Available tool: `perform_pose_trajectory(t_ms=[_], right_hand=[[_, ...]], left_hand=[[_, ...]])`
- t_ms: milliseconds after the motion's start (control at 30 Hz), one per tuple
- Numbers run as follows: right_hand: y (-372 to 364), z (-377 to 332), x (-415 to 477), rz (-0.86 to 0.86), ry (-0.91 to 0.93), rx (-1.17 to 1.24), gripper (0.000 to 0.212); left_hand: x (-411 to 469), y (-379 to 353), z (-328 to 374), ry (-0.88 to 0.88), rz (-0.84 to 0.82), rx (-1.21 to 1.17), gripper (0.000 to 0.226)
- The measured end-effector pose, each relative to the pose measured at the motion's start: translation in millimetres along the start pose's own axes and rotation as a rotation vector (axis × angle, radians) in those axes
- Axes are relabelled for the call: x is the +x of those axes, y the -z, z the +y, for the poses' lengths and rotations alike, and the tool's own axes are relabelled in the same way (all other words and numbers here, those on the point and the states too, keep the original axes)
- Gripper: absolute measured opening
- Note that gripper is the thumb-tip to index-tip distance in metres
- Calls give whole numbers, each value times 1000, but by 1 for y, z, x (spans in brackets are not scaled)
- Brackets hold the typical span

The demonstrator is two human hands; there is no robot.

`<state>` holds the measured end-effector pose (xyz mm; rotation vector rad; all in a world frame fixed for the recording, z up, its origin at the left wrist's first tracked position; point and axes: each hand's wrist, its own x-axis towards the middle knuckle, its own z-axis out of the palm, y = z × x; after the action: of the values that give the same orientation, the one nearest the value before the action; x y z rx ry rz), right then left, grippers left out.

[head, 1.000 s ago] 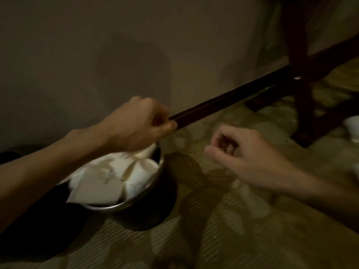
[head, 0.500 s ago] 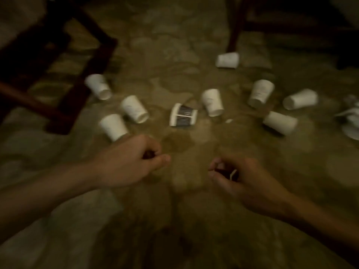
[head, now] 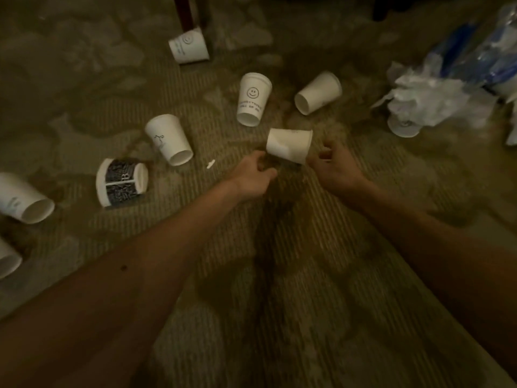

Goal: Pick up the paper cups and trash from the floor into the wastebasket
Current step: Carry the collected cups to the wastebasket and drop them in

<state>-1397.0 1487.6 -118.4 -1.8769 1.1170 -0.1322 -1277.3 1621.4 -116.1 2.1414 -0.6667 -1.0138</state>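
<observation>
Paper cups lie scattered on their sides on the patterned carpet [head: 321, 247]. At the far left is a white cup [head: 25, 201], then a dark-printed cup [head: 121, 182], then another white one [head: 169, 140] with a small white scrap [head: 210, 163] just beside it. Further back, a cup [head: 188, 46] rests against a dark furniture leg [head: 184, 12], and a smiley-face cup [head: 254, 99] lies nearer the middle.

The left hand [head: 253, 175] reaches forward on a long, straight forearm, knuckles up. Its fingers are curled in with the thumb tip against the forefinger, and nothing shows inside it. It sits just beside the closed end of a dented white cup [head: 289, 145], and whether it touches the cup cannot be told.

That dented cup lies between the two hands, its mouth towards the right. Behind it lies one more cup [head: 319, 92].

The right hand [head: 335, 166] comes in from the lower right, palm turned inward, fingers curled. One fingertip [head: 310, 161] is at the cup's rim, though whether it pinches the rim cannot be told.

To the far right is a heap of crumpled plastic bags [head: 428, 99].
</observation>
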Motion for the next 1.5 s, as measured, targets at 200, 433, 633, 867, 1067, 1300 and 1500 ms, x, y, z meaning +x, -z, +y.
perform_pose_trajectory(t_ms=[200,433,633,867,1067,1300,1500], right_hand=[[-24,-3,31,-35,-155,188,49],[-39,-30,7,-216,-73,208,13],[-87,-79,-48,-508,119,336,19],[-224,-167,-147,-721,147,369,24],[-293,-177,-196,-907,-176,438,60],[-312,-170,-186,-770,-127,379,30],[-330,-183,-185,-758,-207,316,52]], left_hand=[[25,-12,5,135,-10,-223,65],[14,24,-1,250,106,-501,61],[-82,98,-49,382,109,-395,34],[-224,166,-139,457,254,-508,43],[-269,198,-198,339,359,-401,29],[-237,265,-286,521,914,-596,90],[-196,281,-304,521,723,-750,107]])
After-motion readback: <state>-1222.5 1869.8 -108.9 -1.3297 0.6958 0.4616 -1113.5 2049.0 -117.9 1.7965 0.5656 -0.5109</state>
